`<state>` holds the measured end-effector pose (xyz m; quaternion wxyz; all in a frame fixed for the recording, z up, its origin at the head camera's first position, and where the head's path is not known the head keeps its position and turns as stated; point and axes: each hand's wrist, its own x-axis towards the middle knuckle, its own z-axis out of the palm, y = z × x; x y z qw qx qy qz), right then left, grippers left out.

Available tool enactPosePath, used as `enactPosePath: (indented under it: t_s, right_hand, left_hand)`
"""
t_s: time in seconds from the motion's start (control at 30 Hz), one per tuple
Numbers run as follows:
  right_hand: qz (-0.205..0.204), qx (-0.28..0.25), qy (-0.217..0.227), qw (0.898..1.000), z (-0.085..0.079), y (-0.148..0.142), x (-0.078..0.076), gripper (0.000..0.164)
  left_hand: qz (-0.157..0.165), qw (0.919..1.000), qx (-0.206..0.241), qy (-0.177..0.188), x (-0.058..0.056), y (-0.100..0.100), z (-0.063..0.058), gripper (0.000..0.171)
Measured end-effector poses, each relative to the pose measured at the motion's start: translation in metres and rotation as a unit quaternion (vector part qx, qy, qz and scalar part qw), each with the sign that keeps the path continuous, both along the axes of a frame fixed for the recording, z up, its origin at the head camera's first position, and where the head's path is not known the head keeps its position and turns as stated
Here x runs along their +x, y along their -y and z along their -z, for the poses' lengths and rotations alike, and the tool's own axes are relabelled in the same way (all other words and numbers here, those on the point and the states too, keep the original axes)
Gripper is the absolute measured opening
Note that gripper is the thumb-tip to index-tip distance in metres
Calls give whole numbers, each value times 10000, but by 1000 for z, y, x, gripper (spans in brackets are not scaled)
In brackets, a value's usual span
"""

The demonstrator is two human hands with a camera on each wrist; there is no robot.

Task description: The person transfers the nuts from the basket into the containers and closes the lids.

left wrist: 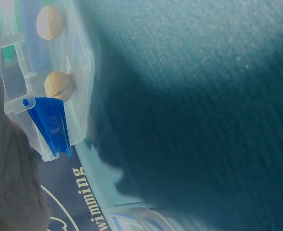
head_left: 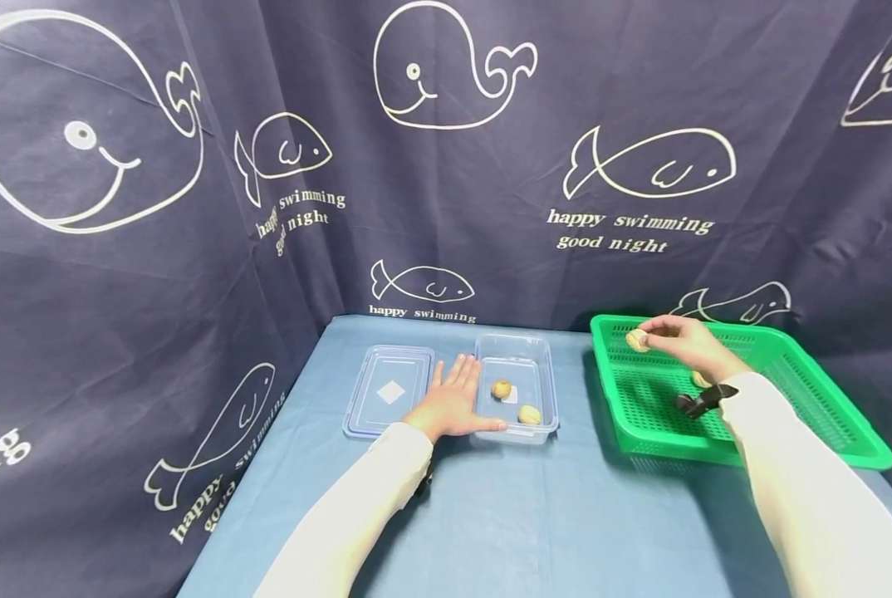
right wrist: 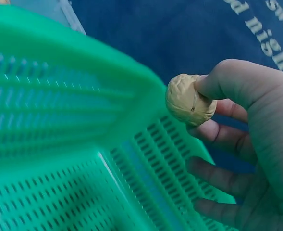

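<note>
Between thumb and fingers my right hand (head_left: 688, 345) pinches a walnut (right wrist: 190, 100), held over the far left part of a green basket (head_left: 625, 440). Another walnut (head_left: 700, 379) lies in that basket, partly hidden by the right wrist. My left hand (head_left: 453, 407) rests with spread, straight fingers against the left side of a clear plastic box (head_left: 543, 365). Inside the box are two walnuts, a browner one (head_left: 501, 389) near the middle and a paler one (head_left: 529, 414) at the near right corner. A blue clip (left wrist: 52, 125) on the box shows in the left wrist view.
The box's clear lid (head_left: 371, 390), with a blue-tinted rim and a white label, lies on the blue tablecloth (head_left: 536, 523) left of the box. Behind the table hangs a dark blue curtain (head_left: 491, 208) with whale and fish prints. Bare tablecloth separates box and basket.
</note>
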<state>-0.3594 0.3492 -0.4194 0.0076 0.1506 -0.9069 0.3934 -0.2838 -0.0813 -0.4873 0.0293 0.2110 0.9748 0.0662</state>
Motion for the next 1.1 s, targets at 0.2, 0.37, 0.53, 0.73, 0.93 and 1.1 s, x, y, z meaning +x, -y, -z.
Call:
enactPosePath:
  t_s: [0.2,0.37,0.53,0.73,0.93,1.1]
  right_hand:
    - [-82,-415,-132,9990,-4,20,6,40]
    - [-306,-517,-346,9976,-3,39,11,34]
    - [-376,-489,-346,9975,-2,61,18,33]
    - [-528,-389,-370,9972,1,86,23,30]
    - [-733,-388,-373,9959,4,108,24,29]
    - [-855,-368,-370,9950,5,124,26,28]
  left_hand:
    - [3,10000,-15,22,-2,-1,0,125]
    - [52,9999,94,85,-1,-1,-2,125]
    - [67,9997,152,157,0,-1,-2,124]
    - [90,9996,226,113,-1,1,-2,123]
    - [88,9995,266,162,-1,1,-1,124]
    - [76,9995,280,159,-1,1,0,124]
